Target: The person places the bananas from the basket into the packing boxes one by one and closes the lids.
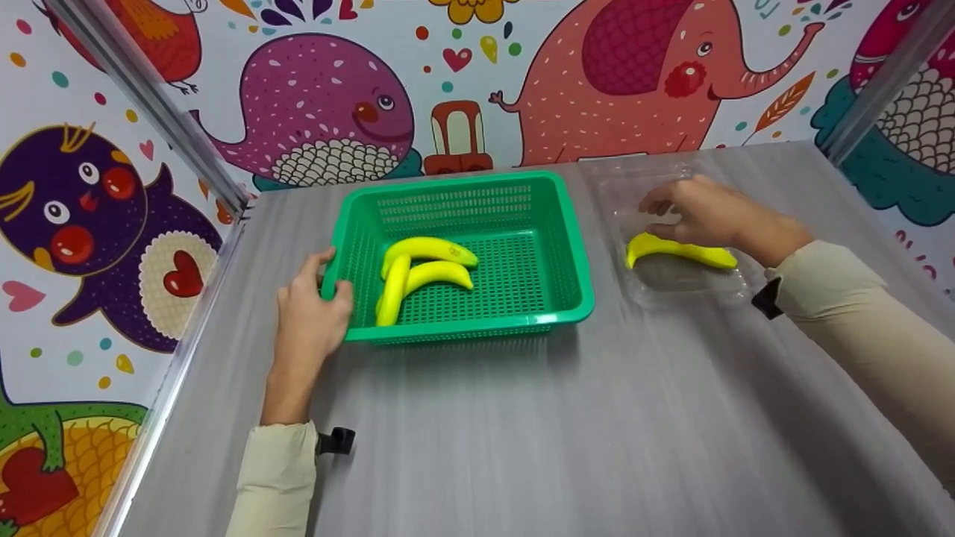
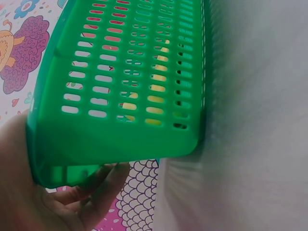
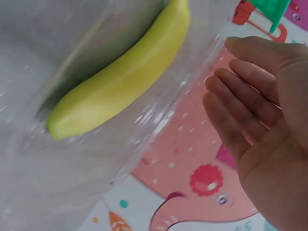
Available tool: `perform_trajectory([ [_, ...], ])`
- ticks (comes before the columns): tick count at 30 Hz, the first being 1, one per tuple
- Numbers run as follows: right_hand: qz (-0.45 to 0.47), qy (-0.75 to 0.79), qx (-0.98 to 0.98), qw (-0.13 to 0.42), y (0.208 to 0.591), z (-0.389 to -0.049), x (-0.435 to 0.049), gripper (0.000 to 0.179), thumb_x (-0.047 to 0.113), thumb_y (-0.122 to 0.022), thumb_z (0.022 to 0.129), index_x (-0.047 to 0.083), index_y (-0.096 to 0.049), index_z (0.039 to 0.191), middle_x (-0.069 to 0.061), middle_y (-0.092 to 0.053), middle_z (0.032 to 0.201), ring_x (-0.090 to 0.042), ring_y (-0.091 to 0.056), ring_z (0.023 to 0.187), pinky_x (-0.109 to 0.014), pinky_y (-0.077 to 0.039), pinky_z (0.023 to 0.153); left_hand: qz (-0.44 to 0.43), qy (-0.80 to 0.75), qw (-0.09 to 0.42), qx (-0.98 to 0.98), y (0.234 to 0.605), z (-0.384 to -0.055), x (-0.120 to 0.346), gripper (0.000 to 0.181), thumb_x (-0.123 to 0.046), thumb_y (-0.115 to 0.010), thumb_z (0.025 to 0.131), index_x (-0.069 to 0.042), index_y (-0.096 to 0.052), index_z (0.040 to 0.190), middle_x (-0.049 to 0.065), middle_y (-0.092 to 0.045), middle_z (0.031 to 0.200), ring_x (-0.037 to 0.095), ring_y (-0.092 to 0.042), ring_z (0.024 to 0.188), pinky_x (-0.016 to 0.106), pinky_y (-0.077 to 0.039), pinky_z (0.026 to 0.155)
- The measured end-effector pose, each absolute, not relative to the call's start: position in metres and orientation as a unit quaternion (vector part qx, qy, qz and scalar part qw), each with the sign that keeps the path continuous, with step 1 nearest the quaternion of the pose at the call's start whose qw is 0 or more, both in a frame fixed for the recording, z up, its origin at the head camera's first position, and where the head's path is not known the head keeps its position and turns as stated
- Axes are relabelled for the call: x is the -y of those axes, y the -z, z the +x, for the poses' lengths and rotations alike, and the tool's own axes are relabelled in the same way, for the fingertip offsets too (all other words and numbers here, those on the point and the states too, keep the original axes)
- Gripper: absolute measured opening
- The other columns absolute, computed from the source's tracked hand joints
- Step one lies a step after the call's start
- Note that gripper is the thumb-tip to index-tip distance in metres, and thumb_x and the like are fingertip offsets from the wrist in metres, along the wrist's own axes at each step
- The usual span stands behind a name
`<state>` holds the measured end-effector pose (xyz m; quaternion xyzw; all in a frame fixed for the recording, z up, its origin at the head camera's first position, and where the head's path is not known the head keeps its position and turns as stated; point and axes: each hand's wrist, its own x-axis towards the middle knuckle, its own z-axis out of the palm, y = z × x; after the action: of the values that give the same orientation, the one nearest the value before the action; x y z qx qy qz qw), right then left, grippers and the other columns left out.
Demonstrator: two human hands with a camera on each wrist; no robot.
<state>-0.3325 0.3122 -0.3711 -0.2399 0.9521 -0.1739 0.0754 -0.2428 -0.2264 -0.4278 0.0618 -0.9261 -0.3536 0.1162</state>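
A green plastic basket (image 1: 462,328) with slotted walls stands on the table, and three yellow bananas (image 1: 440,273) lie together in its left half. My left hand (image 1: 313,313) grips the basket's left rim, thumb on one side and fingers on the other, as the left wrist view also shows. To the right is a clear plastic box (image 1: 647,295) with one banana (image 1: 683,250) lying in it. Over that box hovers my right hand (image 1: 705,212), holding nothing. In the right wrist view its fingers (image 3: 236,103) are loosely extended, apart from the banana.
The grey table (image 1: 477,432) meets a cartoon-printed wall (image 1: 462,82) at the back and another at the left. A metal post (image 1: 142,97) runs down the left rear corner, and a second one (image 1: 877,97) stands at the right.
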Motion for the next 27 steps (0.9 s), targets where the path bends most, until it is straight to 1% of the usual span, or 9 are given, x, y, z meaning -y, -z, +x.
perform_trajectory([
  [3,-0.254,0.166,-0.952,0.049,0.366,-0.329,-0.298,0.043,0.016,-0.08,0.097,0.006,-0.074,0.138,-0.017,-0.077,0.132,-0.039,-0.074,0.12,-0.058,-0.062,0.1,0.059,0.356,0.12,0.925,0.428,-0.243,0.226,0.053,-0.023,-0.058,0.106,-0.015,-0.054,0.159,0.018,-0.077,0.115,0.031,-0.069,0.079,0.038,-0.055,0.073],
  [7,-0.271,0.16,-0.949,0.005,0.359,-0.324,-0.283,0.038,0.015,-0.079,0.098,0.005,-0.075,0.134,-0.016,-0.079,0.127,-0.036,-0.073,0.116,-0.059,-0.062,0.098,0.048,0.357,0.129,0.924,0.428,-0.244,0.223,0.052,-0.021,-0.058,0.106,-0.014,-0.056,0.157,0.018,-0.078,0.111,0.031,-0.069,0.075,0.037,-0.054,0.07],
  [11,-0.289,0.163,-0.943,-0.022,0.351,-0.324,-0.267,0.037,0.013,-0.08,0.097,0.005,-0.074,0.133,-0.014,-0.079,0.126,-0.035,-0.073,0.116,-0.057,-0.064,0.096,0.043,0.356,0.131,0.924,0.429,-0.246,0.222,0.051,-0.021,-0.059,0.106,-0.014,-0.056,0.156,0.018,-0.078,0.11,0.03,-0.07,0.077,0.038,-0.054,0.073],
  [16,-0.309,0.167,-0.936,-0.024,0.344,-0.326,-0.239,0.041,0.015,-0.082,0.096,0.007,-0.073,0.135,-0.011,-0.078,0.129,-0.032,-0.074,0.119,-0.054,-0.064,0.098,0.045,0.354,0.133,0.925,0.429,-0.245,0.223,0.051,-0.02,-0.059,0.106,-0.014,-0.057,0.156,0.017,-0.078,0.109,0.03,-0.069,0.075,0.039,-0.054,0.073],
  [22,-0.344,0.166,-0.924,-0.027,0.337,-0.327,-0.202,0.044,0.015,-0.085,0.093,0.007,-0.074,0.135,-0.012,-0.077,0.132,-0.032,-0.074,0.119,-0.053,-0.064,0.099,0.048,0.354,0.132,0.925,0.428,-0.242,0.226,0.051,-0.021,-0.059,0.106,-0.013,-0.056,0.156,0.017,-0.078,0.113,0.03,-0.07,0.079,0.041,-0.056,0.076],
  [27,-0.361,0.148,-0.921,-0.013,0.333,-0.323,-0.176,0.049,0.02,-0.087,0.092,0.007,-0.072,0.138,-0.012,-0.075,0.136,-0.032,-0.072,0.123,-0.052,-0.064,0.098,0.047,0.358,0.128,0.924,0.427,-0.242,0.226,0.052,-0.021,-0.059,0.105,-0.013,-0.056,0.157,0.017,-0.078,0.112,0.031,-0.071,0.083,0.042,-0.057,0.078],
])
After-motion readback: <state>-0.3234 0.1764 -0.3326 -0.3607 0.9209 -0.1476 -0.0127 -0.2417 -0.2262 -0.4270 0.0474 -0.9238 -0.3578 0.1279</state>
